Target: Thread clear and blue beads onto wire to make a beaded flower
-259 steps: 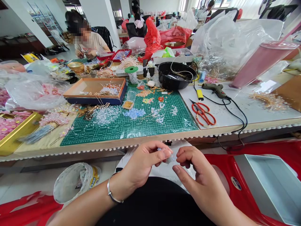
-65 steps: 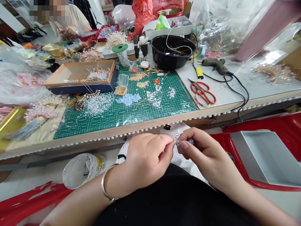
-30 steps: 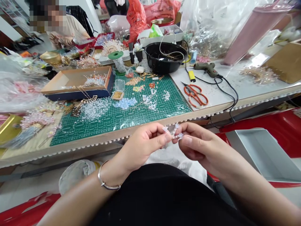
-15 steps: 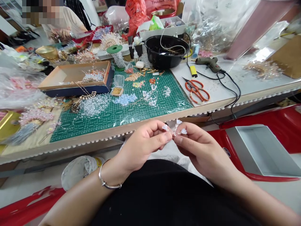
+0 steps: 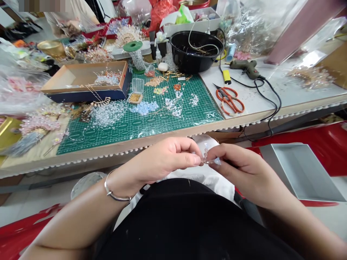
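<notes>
Left hand point(image 5: 173, 155): thumb and forefinger pinched nearly together at one end of a small bead sprig point(image 5: 205, 154); other fingers curled. Right hand point(image 5: 244, 169): thumb and forefinger closed at the sprig's other side, by a pale blue petal point(image 5: 217, 161). The sprig sat between the two sets of fingertips, above the lap, in front of the table edge. Any wire in it was too fine to make out.

Risks, judged: a loose pinch could have let beads slip off; too hard a twist could have bent or snapped a thin stem. No table lay under the sprig, so a dropped piece would likely have landed on the white cloth point(image 5: 214, 180) or the floor.

Just beyond: green mat point(image 5: 173, 126) with blue petals point(image 5: 145, 107), clear beads point(image 5: 108, 113) and a small box point(image 5: 135, 97) of gold beads, lid up. A sleeve brush could have mixed the piles or tipped that box.

Right of the mat: scissors point(image 5: 230, 100), yellow lighter point(image 5: 226, 77), glue gun point(image 5: 245, 68). Its cable point(image 5: 278, 103) hung over the edge; a snag could have dragged the gun down.
</notes>
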Motion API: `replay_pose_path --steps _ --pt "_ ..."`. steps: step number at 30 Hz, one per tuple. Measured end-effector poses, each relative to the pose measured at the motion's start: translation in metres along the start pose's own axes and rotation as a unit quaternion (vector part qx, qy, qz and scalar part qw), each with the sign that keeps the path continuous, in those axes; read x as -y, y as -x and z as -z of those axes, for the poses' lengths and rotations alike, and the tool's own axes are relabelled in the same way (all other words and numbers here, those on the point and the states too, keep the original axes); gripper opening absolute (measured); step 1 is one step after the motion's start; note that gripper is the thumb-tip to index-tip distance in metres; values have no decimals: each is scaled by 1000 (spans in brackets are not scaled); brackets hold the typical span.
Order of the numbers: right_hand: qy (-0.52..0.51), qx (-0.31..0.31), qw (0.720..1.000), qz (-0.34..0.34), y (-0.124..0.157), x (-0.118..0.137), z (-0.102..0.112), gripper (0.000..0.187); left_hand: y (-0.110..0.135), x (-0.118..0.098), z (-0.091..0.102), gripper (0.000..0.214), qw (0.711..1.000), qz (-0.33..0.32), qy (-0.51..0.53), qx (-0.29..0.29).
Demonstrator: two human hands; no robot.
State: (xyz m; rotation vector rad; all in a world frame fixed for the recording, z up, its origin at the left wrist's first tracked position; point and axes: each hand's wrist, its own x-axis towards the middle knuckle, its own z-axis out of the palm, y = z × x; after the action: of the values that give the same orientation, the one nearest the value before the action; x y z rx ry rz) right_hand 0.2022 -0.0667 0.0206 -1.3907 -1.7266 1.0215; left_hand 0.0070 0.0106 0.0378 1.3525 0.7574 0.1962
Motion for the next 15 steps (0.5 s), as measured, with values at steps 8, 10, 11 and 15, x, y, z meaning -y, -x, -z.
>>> replay_pose_path --steps 8,10,11,15 --pt "-21 101 993 -51 -11 -10 13 10 -4 -4 5 6 994 6 -74 78" --pt "0 102 992 -77 -13 -10 14 10 -2 -5 6 8 991 14 -109 82" --pt "14 98 991 -89 -14 -10 14 9 -2 -6 6 9 989 14 -122 78" --pt "101 57 989 -94 -14 3 14 8 -1 -5 5 11 987 15 -148 60"
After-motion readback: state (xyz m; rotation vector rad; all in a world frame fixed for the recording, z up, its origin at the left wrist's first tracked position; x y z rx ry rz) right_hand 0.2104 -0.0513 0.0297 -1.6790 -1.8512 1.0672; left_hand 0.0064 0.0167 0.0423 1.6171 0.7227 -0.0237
